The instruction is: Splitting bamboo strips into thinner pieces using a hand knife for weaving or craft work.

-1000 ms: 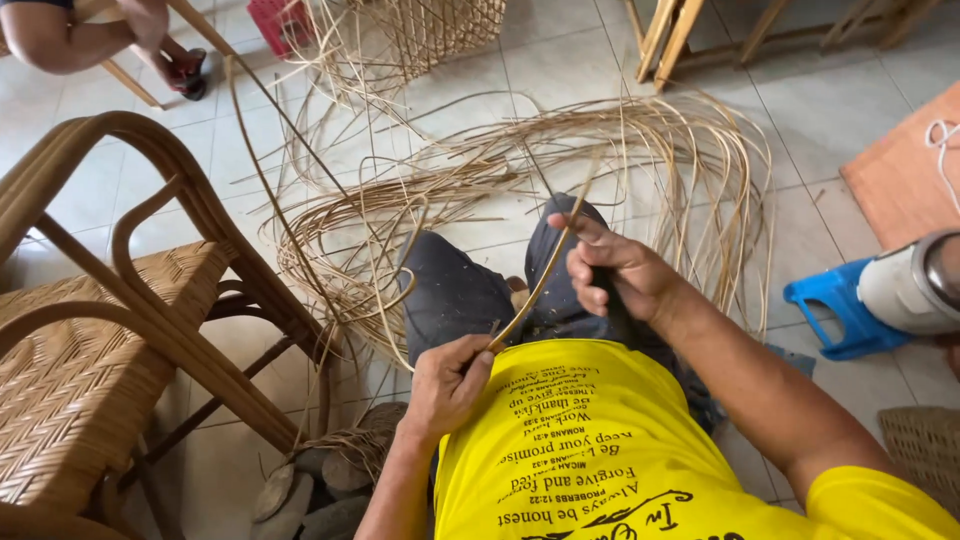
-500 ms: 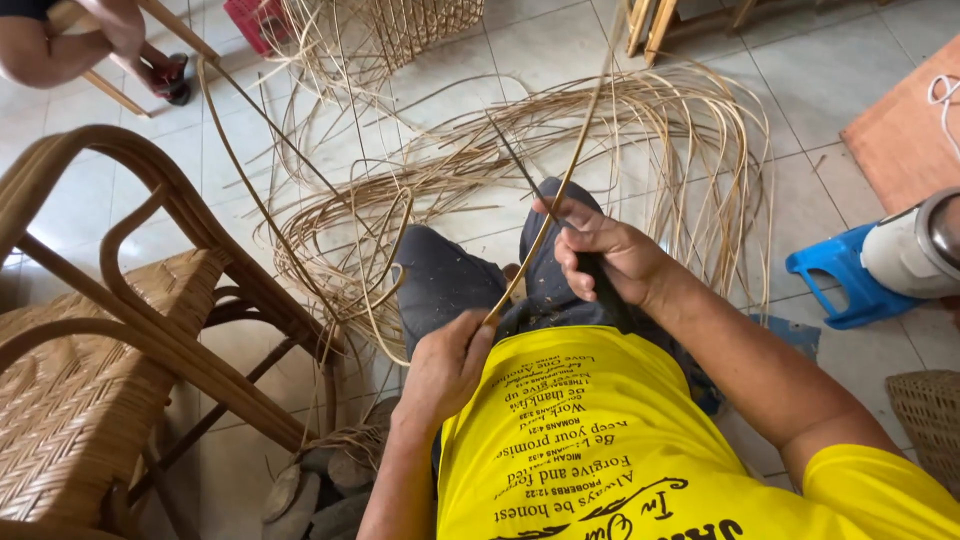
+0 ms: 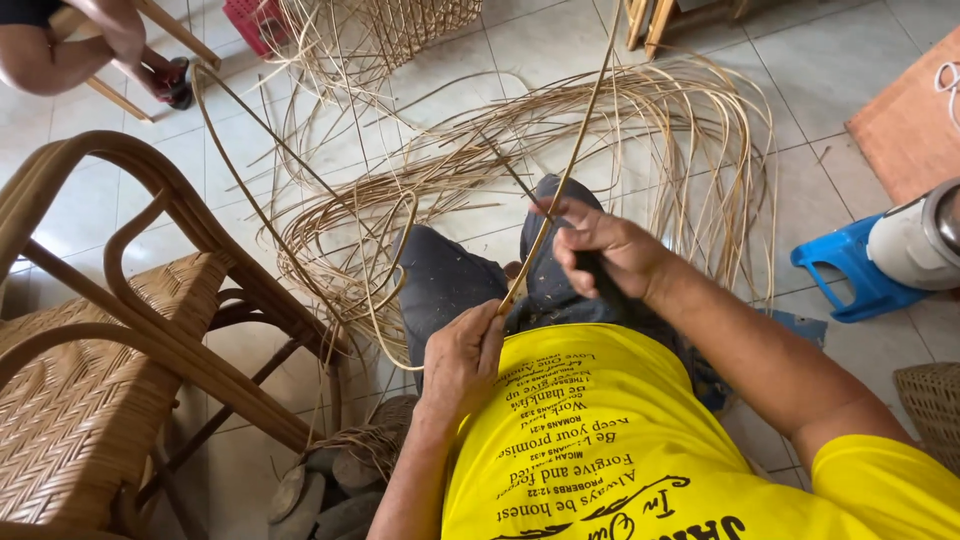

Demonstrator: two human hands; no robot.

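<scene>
I sit in a yellow shirt and dark jeans, looking down at my lap. My left hand [image 3: 462,357] pinches the lower end of a long thin rattan strip [image 3: 572,160] near my knee. The strip rises steeply away from me toward the top of the view. My right hand [image 3: 607,252] grips a dark-handled knife [image 3: 520,183] whose thin blade points up and left and lies against the strip just above my fingers.
A loose heap of rattan strips [image 3: 620,120] covers the tiled floor ahead. A rattan chair [image 3: 110,340] stands at my left. A blue stool [image 3: 850,270] and a grey-white cylinder [image 3: 915,240] are at right. Another person's leg [image 3: 60,55] shows top left, with a half-woven basket [image 3: 400,25] beyond.
The strip has swung more upright and now reaches the top of the view. My right hand with the knife has shifted slightly along it; my left hand keeps its hold.
</scene>
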